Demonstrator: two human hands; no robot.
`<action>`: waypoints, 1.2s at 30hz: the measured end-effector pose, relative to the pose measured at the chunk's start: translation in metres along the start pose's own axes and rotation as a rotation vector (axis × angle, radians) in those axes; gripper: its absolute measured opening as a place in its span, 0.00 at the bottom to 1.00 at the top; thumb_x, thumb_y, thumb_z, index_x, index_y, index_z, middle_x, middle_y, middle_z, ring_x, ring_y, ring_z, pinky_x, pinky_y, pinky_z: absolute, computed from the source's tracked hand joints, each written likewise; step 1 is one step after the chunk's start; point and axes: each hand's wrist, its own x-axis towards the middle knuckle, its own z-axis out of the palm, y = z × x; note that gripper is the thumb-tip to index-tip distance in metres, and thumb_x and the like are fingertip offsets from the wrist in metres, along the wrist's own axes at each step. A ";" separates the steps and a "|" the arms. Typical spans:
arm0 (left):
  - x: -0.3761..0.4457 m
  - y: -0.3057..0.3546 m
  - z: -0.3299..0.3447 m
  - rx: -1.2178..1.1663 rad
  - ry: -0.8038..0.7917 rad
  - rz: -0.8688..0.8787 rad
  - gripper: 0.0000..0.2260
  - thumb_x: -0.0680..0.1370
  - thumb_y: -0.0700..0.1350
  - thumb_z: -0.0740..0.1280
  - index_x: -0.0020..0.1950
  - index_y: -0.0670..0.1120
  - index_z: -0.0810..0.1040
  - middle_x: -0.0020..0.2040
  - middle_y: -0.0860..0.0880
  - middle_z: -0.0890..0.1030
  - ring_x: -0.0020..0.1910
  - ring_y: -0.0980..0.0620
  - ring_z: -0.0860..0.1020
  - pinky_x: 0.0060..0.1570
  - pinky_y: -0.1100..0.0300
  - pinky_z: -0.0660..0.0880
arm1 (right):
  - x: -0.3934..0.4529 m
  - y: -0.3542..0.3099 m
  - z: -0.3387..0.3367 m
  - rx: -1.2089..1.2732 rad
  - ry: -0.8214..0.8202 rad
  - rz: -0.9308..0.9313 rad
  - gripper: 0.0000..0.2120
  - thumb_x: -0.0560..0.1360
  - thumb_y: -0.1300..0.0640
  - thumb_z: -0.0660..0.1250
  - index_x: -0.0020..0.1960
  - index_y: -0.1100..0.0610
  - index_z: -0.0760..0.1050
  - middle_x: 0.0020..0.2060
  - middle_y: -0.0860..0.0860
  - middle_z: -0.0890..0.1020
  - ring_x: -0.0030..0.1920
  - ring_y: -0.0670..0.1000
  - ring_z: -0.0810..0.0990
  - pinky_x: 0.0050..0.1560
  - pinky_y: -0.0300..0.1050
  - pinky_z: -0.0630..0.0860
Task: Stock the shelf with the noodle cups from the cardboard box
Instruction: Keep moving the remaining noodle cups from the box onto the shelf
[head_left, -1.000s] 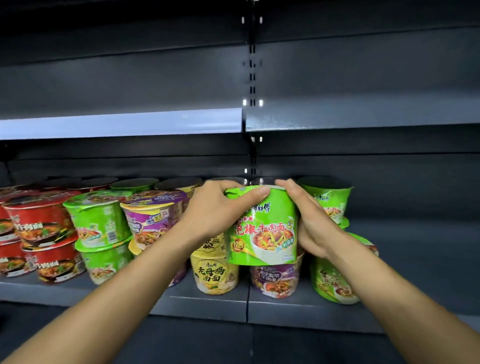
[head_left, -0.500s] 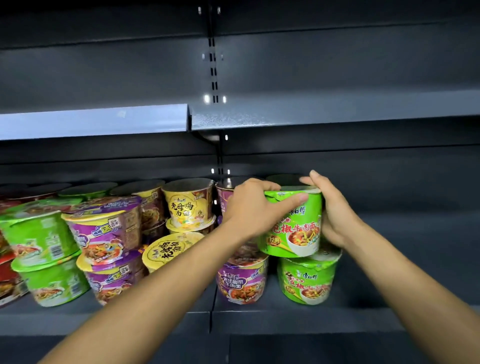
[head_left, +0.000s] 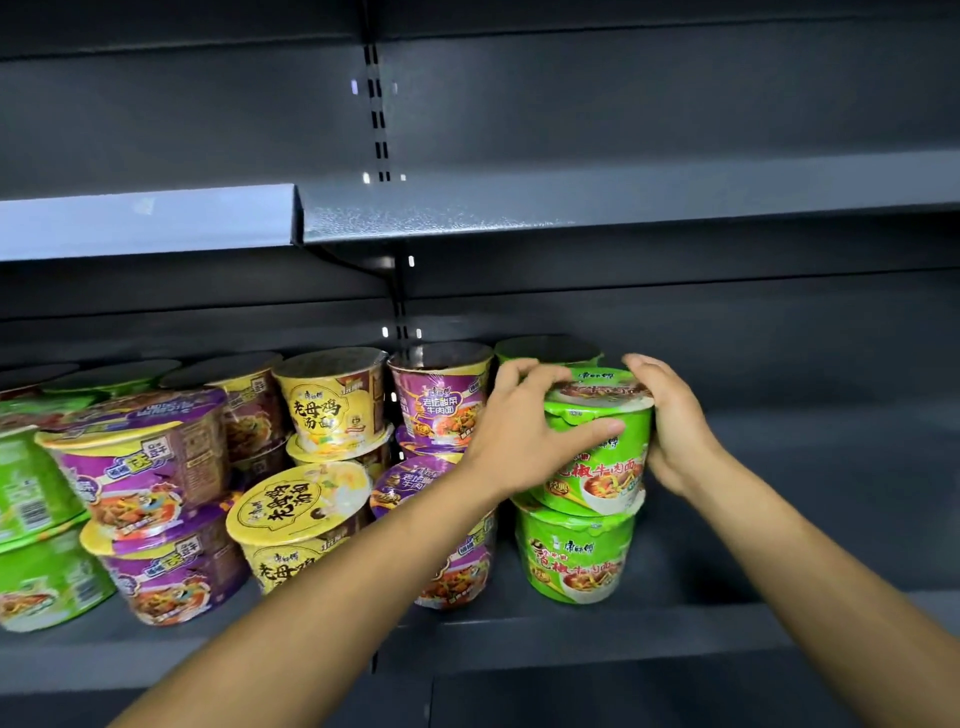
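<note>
Green-wrapped, the top cup (head_left: 597, 441) sits on a second green cup (head_left: 574, 553) at the right end of the shelf (head_left: 571, 631), held from both sides. The left hand (head_left: 524, 434) curls fingers over the lid rim with its thumb across the front, and the right hand (head_left: 670, 421) grips the far side, apparently to square the cup on the one beneath so the pair stands steady. Purple and yellow cups are stacked two high to the left, which suggests this column is being matched; the cardboard box is out of view.
</note>
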 end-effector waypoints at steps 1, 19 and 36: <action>0.001 -0.002 -0.001 -0.014 -0.012 -0.008 0.37 0.68 0.62 0.73 0.72 0.51 0.66 0.68 0.50 0.65 0.69 0.55 0.64 0.69 0.64 0.60 | 0.000 0.000 0.000 -0.002 -0.003 -0.006 0.04 0.78 0.54 0.63 0.50 0.54 0.74 0.45 0.54 0.80 0.49 0.55 0.80 0.55 0.53 0.76; 0.012 -0.040 -0.017 -0.416 -0.285 -0.226 0.46 0.68 0.47 0.76 0.78 0.52 0.52 0.66 0.56 0.71 0.62 0.57 0.73 0.62 0.64 0.70 | -0.002 0.001 0.003 -0.007 -0.251 0.249 0.30 0.77 0.37 0.54 0.65 0.59 0.74 0.56 0.58 0.82 0.57 0.57 0.81 0.58 0.53 0.76; 0.007 -0.041 -0.015 -0.627 -0.346 -0.292 0.45 0.68 0.42 0.75 0.76 0.54 0.51 0.62 0.55 0.76 0.61 0.56 0.75 0.54 0.64 0.75 | -0.007 -0.001 0.003 -0.040 -0.245 0.212 0.25 0.79 0.41 0.54 0.62 0.57 0.76 0.54 0.56 0.83 0.55 0.55 0.82 0.58 0.52 0.76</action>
